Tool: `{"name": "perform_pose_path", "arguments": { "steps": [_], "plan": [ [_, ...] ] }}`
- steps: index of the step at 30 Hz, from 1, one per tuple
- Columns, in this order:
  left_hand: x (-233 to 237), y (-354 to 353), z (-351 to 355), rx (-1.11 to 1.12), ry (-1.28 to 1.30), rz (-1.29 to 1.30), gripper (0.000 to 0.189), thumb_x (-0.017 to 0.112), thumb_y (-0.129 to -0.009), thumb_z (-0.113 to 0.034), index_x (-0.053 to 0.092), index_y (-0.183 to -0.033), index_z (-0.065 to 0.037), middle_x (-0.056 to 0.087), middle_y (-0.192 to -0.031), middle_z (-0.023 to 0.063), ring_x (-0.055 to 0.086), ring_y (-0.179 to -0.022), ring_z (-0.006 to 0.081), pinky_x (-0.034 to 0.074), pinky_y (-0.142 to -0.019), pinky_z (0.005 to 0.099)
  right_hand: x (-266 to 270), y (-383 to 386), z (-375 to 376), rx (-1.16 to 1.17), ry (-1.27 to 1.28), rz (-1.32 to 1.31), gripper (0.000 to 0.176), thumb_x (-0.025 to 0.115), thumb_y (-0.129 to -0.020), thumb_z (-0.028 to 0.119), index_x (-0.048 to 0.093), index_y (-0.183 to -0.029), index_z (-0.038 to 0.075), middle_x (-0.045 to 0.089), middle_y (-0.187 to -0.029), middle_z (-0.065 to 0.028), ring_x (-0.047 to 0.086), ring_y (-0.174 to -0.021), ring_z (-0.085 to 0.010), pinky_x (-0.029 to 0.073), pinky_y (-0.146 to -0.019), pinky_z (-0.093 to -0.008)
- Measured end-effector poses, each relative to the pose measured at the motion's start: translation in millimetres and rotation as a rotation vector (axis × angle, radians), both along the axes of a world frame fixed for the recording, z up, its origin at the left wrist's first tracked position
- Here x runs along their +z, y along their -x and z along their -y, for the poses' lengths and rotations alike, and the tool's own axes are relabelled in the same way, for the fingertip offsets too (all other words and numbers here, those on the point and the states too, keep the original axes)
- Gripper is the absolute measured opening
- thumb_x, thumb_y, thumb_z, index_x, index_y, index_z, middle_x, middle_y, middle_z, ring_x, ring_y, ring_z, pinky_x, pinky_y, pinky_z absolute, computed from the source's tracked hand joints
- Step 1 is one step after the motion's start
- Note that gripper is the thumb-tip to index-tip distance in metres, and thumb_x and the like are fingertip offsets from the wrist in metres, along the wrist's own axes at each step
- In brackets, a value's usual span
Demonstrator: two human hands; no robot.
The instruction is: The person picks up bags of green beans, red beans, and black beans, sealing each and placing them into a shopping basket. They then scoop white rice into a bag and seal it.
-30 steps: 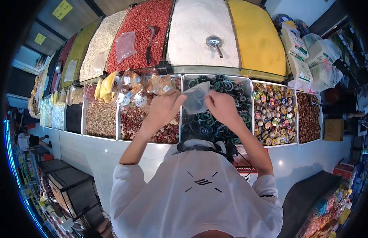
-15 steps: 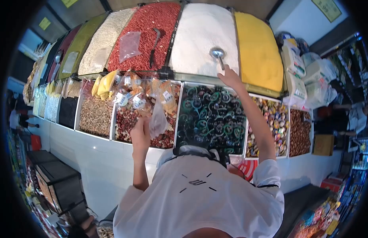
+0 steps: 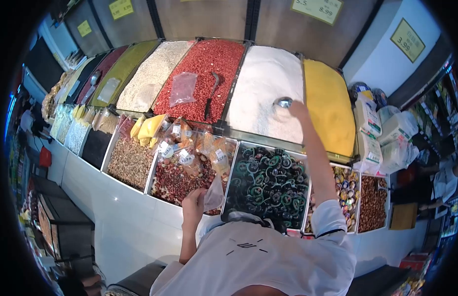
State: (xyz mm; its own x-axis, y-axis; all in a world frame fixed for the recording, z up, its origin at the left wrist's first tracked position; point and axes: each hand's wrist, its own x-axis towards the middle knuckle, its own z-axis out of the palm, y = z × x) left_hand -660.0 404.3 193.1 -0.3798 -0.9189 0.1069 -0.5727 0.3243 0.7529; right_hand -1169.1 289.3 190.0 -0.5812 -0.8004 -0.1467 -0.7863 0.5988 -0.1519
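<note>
My right hand is closed around the handle of a metal scoop. The scoop's bowl rests at the surface of a white grain or powder heap, near its right side; my hand hides most of the handle. Lower down, my left hand pinches a thin clear plastic bag that hangs in front of a bin of mixed red and brown beans or nuts. The bag looks empty. Packed bags with white labels lie just beyond it.
Left of the white heap are red peanuts or beans with a dark-handled scoop and a plastic bag on top. Yellow grain lies to the right. Dark round lidded jars fill a nearer bin. White packages stack at the right.
The view has tilted up, showing more price signs. My right hand has swung the scoop so its bowl points left rather than away. The left hand still holds the bag.
</note>
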Motion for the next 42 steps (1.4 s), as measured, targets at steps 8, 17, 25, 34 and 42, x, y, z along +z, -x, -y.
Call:
{"name": "perform_pose_path", "arguments": {
  "steps": [8, 17, 25, 34, 42],
  "plan": [
    [1, 15, 4, -0.091, 0.003, 0.032, 0.011, 0.054, -0.083, -0.006, 0.061, -0.090, -0.002, 0.060, -0.077, 0.0153, 0.058, -0.064, 0.0291, 0.044, -0.058, 0.0351, 76, 8, -113, 0.107, 0.420, 0.154, 0.032, 0.054, -0.081, 0.027, 0.060, -0.092, -0.002, 0.063, -0.078, -0.0162, 0.060, -0.067, -0.0286, 0.047, -0.063, -0.0379],
    [2, 54, 10, -0.319, 0.077, -0.083, 0.013, 0.054, -0.082, -0.005, 0.062, -0.091, 0.001, 0.059, -0.079, 0.0141, 0.055, -0.064, 0.0254, 0.043, -0.059, 0.0310, -15, -125, -237, -0.437, 0.760, 1.181, 0.028, 0.065, -0.080, 0.032, 0.053, -0.085, 0.007, 0.040, -0.051, 0.0068, 0.037, -0.039, -0.0039, 0.027, -0.034, -0.0209],
    [14, 84, 14, -0.412, 0.163, -0.113, 0.012, 0.055, -0.081, -0.002, 0.062, -0.090, 0.001, 0.058, -0.078, 0.0171, 0.058, -0.069, 0.0325, 0.045, -0.061, 0.0365, -69, -182, -301, -0.711, 0.711, 1.395, 0.051, 0.045, -0.086, 0.055, 0.044, -0.061, 0.010, 0.032, -0.047, 0.0065, 0.026, -0.034, -0.0040, 0.016, -0.032, -0.0200],
    [20, 87, 5, -0.440, 0.118, -0.142, 0.013, 0.053, -0.082, -0.002, 0.060, -0.092, 0.002, 0.057, -0.079, 0.0162, 0.057, -0.067, 0.0288, 0.043, -0.059, 0.0328, -77, -218, -326, -0.814, 0.664, 1.440, 0.047, 0.044, -0.087, 0.050, 0.045, -0.064, 0.009, 0.031, -0.046, 0.0068, 0.025, -0.033, -0.0050, 0.016, -0.032, -0.0215],
    [7, 69, 14, -0.417, 0.142, -0.140, 0.013, 0.053, -0.083, -0.005, 0.061, -0.092, 0.002, 0.059, -0.081, 0.0158, 0.057, -0.069, 0.0287, 0.044, -0.062, 0.0332, -83, -237, -333, -0.867, 0.655, 1.310, 0.053, 0.041, -0.087, 0.054, 0.048, -0.067, 0.006, 0.034, -0.046, 0.0050, 0.027, -0.033, -0.0057, 0.018, -0.032, -0.0218]
  ]
}}
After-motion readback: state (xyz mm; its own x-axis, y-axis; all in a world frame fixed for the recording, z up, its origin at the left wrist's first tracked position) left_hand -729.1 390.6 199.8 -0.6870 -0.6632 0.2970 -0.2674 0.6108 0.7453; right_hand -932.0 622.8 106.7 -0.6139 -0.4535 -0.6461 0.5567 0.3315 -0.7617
